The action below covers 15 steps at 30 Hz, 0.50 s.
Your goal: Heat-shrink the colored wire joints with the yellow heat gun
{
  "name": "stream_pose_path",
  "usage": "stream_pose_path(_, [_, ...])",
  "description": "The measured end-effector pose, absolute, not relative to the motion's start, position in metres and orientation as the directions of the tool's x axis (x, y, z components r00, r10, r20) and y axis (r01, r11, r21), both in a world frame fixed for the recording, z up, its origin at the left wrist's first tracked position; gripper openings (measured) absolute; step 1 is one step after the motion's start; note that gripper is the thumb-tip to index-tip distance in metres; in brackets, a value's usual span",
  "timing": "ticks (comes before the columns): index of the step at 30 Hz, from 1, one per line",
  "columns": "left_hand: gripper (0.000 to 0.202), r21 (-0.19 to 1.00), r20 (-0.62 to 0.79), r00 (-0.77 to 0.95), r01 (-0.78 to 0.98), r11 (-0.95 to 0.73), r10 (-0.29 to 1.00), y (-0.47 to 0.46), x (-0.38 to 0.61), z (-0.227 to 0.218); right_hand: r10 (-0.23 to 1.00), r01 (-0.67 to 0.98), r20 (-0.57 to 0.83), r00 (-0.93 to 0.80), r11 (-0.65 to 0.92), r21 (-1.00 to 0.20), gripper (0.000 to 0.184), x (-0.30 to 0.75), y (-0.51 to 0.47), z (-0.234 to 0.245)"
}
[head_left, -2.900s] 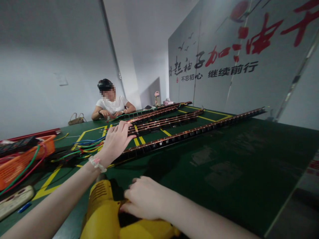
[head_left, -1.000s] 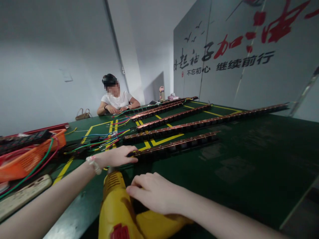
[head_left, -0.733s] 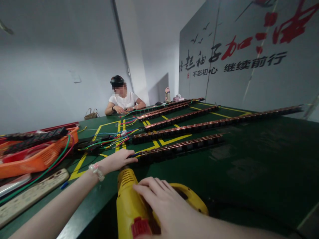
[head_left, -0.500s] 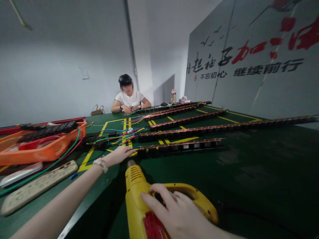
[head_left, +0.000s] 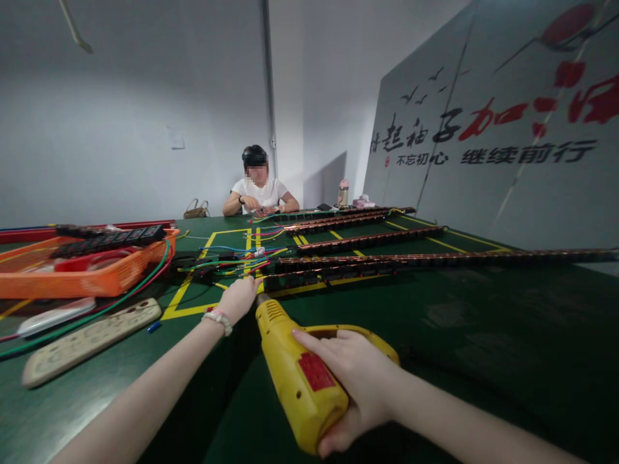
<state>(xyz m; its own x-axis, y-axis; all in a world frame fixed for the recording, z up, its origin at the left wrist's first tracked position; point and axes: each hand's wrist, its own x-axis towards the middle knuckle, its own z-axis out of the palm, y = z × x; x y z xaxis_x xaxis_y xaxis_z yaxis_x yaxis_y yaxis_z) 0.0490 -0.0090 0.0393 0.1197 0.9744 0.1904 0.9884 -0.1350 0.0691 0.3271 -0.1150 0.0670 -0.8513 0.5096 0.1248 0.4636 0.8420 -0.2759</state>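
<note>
My right hand (head_left: 358,374) is wrapped round a yellow heat gun (head_left: 285,361) with a red label on its side. The gun's metal nozzle points away from me, close to my left hand (head_left: 240,298). That hand is closed, pinching thin wires at the left end of the nearest black strip (head_left: 309,277); its fingertips hide most of them. Copper-coloured lines run along the strip, which lies against a longer strip (head_left: 459,258) behind it. Coloured wires (head_left: 236,263) spread out from the strips' left ends.
An orange basket (head_left: 111,277) with black parts and wires stands at the left. Before it lie a beige power strip (head_left: 91,341) and a small blue piece (head_left: 153,327). More strips (head_left: 367,241) lie farther back. A person (head_left: 261,193) sits across the green table (head_left: 483,335).
My right hand has gone from resting over the heat gun's handle to gripping its body, and the gun has tilted. My left hand has closed at the strip's end, which has shifted back.
</note>
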Motion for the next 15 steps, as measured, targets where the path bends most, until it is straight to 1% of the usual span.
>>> stream_pose_path(2, [0.037,0.066,0.202,0.070,0.994,-0.085,0.977,-0.018,0.046,0.038,0.489,0.444,0.116,-0.865,0.851,-0.280,0.121,0.332,-0.102,0.070])
stream_pose_path(3, [0.033,0.079,0.209,0.074,0.993,-0.092,0.975,-0.023,0.042,0.037,0.476,0.432,0.111,-0.873,0.857,-0.280,0.122,0.335,-0.097,0.071])
stream_pose_path(5, [0.027,0.089,0.249,0.142,0.982,-0.169,0.958,-0.032,0.031,0.036,0.456,0.414,0.108,-0.883,0.867,-0.275,0.123,0.339,-0.087,0.072])
stream_pose_path(6, [0.026,0.068,0.277,0.175,0.977,-0.201,0.945,-0.036,0.023,0.035,0.450,0.408,0.115,-0.886,0.872,-0.272,0.123,0.341,-0.085,0.072])
stream_pose_path(8, [0.028,-0.020,0.318,0.226,0.972,-0.232,0.921,-0.044,0.006,0.033,0.451,0.406,0.131,-0.883,0.873,-0.271,0.123,0.344,-0.082,0.071])
stream_pose_path(10, [0.030,-0.078,0.323,0.269,0.963,-0.257,0.907,-0.049,-0.011,0.031,0.472,0.420,0.137,-0.871,0.860,-0.292,0.125,0.346,-0.085,0.072])
stream_pose_path(11, [0.032,-0.073,0.320,0.285,0.958,-0.277,0.903,-0.052,-0.018,0.030,0.482,0.426,0.135,-0.866,0.851,-0.309,0.127,0.346,-0.087,0.073])
stream_pose_path(13, [0.035,-0.017,0.314,0.309,0.947,-0.320,0.898,-0.055,-0.027,0.028,0.493,0.429,0.130,-0.860,0.837,-0.339,0.132,0.346,-0.092,0.076])
stream_pose_path(15, [0.037,0.036,0.323,0.312,0.939,-0.341,0.893,-0.057,-0.032,0.026,0.496,0.429,0.125,-0.859,0.832,-0.352,0.133,0.346,-0.096,0.079])
